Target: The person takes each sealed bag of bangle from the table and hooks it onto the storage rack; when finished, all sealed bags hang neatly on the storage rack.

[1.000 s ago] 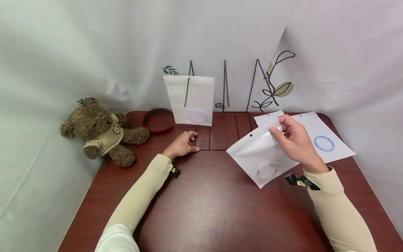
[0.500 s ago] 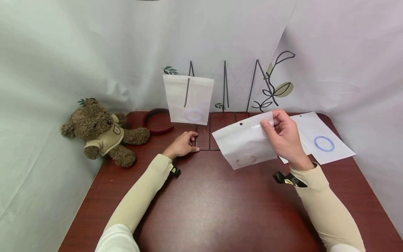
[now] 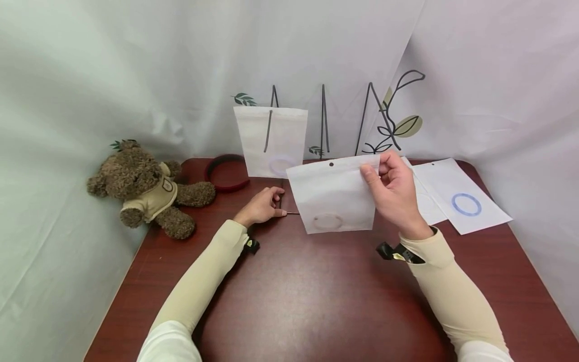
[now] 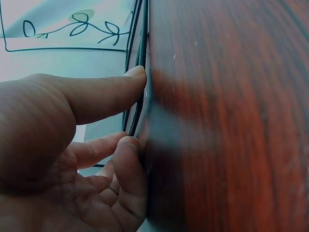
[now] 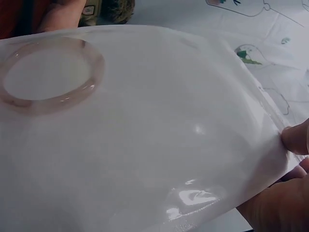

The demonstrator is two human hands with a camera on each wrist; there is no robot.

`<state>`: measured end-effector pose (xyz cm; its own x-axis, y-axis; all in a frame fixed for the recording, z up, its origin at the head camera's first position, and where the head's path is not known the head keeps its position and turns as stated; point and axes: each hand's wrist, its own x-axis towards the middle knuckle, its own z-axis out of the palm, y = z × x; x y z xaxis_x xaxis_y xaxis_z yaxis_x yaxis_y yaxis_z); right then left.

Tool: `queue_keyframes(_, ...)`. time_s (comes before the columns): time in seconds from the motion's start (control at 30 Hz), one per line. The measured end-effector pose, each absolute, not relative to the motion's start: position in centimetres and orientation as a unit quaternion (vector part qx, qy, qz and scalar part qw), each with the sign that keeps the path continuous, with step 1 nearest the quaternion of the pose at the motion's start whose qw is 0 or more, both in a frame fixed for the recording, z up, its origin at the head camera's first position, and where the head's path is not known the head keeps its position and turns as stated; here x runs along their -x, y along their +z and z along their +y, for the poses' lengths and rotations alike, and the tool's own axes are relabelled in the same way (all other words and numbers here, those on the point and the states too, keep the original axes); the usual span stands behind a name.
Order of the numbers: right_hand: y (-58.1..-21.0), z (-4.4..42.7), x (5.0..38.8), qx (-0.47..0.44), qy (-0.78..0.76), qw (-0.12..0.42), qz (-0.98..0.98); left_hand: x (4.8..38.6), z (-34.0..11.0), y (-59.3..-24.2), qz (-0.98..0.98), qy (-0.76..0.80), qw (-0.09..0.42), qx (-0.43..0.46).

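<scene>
Dark-red table [image 3: 289, 296] beneath wire rack [image 3: 322, 120] | left hand [image 3: 263, 205] gripping rack's near-left corner | right hand [image 3: 397, 193] pinching white pouch [image 3: 333, 193] in front of rack | hung pouch [image 3: 284, 136] on rack's left hook [image 3: 268, 130]

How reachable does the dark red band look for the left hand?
Likely yes: bare tabletop shows between the left hand and the dark red band, though the hand would first leave the wire rack.

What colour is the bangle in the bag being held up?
The bangle is pale pinkish-brown with darker patches, seen best in the right wrist view.
</scene>
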<state>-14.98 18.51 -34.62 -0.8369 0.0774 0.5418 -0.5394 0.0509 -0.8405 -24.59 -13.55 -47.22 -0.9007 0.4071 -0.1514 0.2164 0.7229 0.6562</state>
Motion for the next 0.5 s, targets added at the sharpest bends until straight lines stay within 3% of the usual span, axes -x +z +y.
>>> queue_keyframes(0.5,-34.8,17.4,16.9,-0.134,0.65,0.261,-0.701,24.6,-13.6,-47.4,0.915,0.335,0.151,-0.166)
